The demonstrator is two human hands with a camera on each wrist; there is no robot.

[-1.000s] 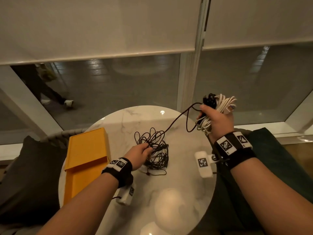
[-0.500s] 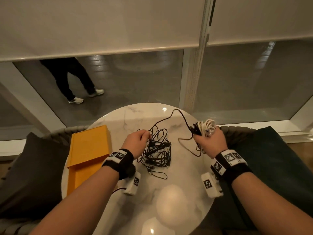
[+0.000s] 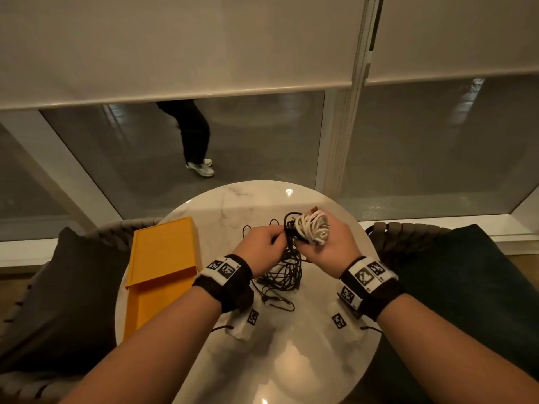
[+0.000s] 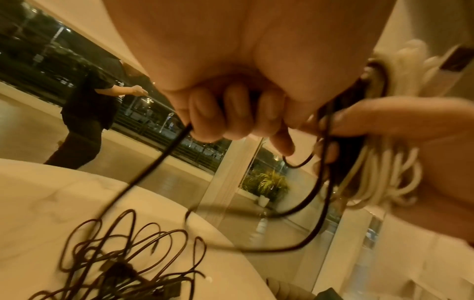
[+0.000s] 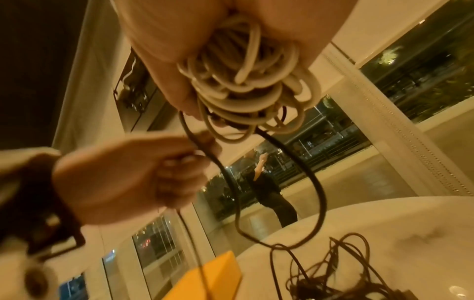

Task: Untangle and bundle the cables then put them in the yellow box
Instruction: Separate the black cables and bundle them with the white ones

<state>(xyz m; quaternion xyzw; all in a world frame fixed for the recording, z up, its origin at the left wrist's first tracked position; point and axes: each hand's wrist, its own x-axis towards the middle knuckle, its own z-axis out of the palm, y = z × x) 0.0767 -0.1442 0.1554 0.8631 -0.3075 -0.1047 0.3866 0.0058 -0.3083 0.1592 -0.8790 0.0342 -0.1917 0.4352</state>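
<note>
My right hand [image 3: 326, 243] grips a coiled bundle of white cable [image 3: 312, 230] with black loops wound beside it, held above the round marble table [image 3: 291, 360]. The same white cable coil [image 5: 246, 89] fills the right wrist view. Close to its left, my left hand [image 3: 262, 243] pinches a black cable [image 4: 159, 164] that runs down to the black tangle [image 3: 284, 272] on the table. That black tangle [image 4: 120, 263] shows below the curled left fingers [image 4: 231, 113]. The open yellow box [image 3: 163, 266] lies at the table's left edge, with nothing visible inside it.
Dark cushioned chairs [image 3: 58, 287] flank the table on both sides. Straight ahead stands a glass window wall with half-lowered blinds [image 3: 175, 53], and beyond the glass a person [image 3: 195, 135] walks past.
My right hand came down and left with the white coil, close above the table. My left hand lifted off the tangle and met it, pinching the black cable. The person outside walked right.
</note>
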